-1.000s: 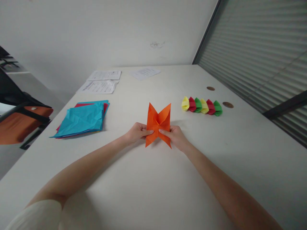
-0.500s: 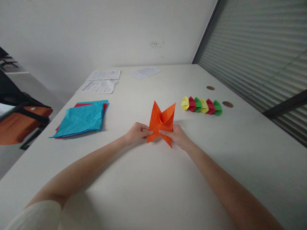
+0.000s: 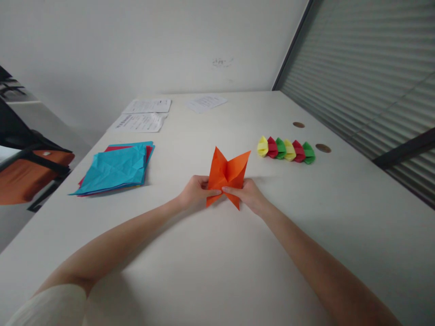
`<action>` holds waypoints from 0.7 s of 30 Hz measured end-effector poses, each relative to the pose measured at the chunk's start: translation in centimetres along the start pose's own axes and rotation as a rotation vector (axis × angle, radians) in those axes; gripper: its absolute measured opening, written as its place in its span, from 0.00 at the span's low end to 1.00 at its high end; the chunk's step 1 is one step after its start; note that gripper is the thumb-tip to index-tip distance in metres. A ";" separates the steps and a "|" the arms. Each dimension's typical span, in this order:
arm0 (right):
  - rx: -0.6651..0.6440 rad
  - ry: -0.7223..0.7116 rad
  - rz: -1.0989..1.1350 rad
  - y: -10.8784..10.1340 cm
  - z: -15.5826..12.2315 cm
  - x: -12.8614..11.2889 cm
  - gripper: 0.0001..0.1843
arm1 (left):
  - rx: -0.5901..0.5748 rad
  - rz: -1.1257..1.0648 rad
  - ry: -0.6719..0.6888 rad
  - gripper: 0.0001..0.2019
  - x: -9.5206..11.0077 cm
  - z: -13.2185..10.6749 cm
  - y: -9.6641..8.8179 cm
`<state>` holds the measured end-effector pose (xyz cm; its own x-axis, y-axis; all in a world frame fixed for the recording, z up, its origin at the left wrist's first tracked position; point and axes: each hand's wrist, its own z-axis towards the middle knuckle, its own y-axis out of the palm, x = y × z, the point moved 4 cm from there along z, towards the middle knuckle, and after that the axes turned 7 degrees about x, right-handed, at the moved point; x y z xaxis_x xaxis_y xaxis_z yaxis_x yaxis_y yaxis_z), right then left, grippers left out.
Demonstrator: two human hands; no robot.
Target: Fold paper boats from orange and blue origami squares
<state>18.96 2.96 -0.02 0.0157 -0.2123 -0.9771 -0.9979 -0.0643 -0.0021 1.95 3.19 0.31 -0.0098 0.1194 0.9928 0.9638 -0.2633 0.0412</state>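
Both your left hand [image 3: 193,192] and right hand [image 3: 250,195] pinch the orange folded paper [image 3: 217,174], near-left of the multicoloured paper row [image 3: 280,149]

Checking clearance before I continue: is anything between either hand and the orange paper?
Nothing visible: the left hand and right hand each hold the orange paper directly. The row of folded pieces lies apart, off to the right.

With our left hand [image 3: 195,192] and right hand [image 3: 252,195] we pinch the orange paper [image 3: 216,174] at its sides, two points up, two down. Left of the paper we see a stack [image 3: 117,167] of sheets, blue on top; right of it and farther back, a row [image 3: 280,148] of yellow, red and green folds; well beyond it, a printed page [image 3: 206,103] and the wall [image 3: 163,45].
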 end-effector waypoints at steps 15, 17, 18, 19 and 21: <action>-0.042 0.097 -0.012 0.6 -0.6 0.2 0.20 | -0.036 0.059 -0.025 0.15 -0.5 0.3 -0.5; -0.011 0.092 -0.050 0.5 -0.6 0.2 0.19 | -0.037 0.053 -0.035 0.13 -0.5 0.3 -0.6; 0.000 0.086 -0.062 0.4 -0.6 0.2 0.18 | -0.042 0.042 -0.042 0.13 -0.5 0.3 -0.6; 0.005 0.080 -0.069 0.4 -0.5 0.2 0.18 | -0.048 0.029 -0.049 0.13 -0.4 0.2 -0.6; -0.003 0.073 -0.083 0.5 -0.5 0.2 0.17 | -0.058 0.002 -0.055 0.14 -0.3 0.1 -0.4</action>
<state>18.45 2.39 -0.15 0.1032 -0.2762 -0.9556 -0.9928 -0.0875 -0.0819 1.58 3.34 -0.04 0.0080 0.1710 0.9852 0.9467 -0.3186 0.0476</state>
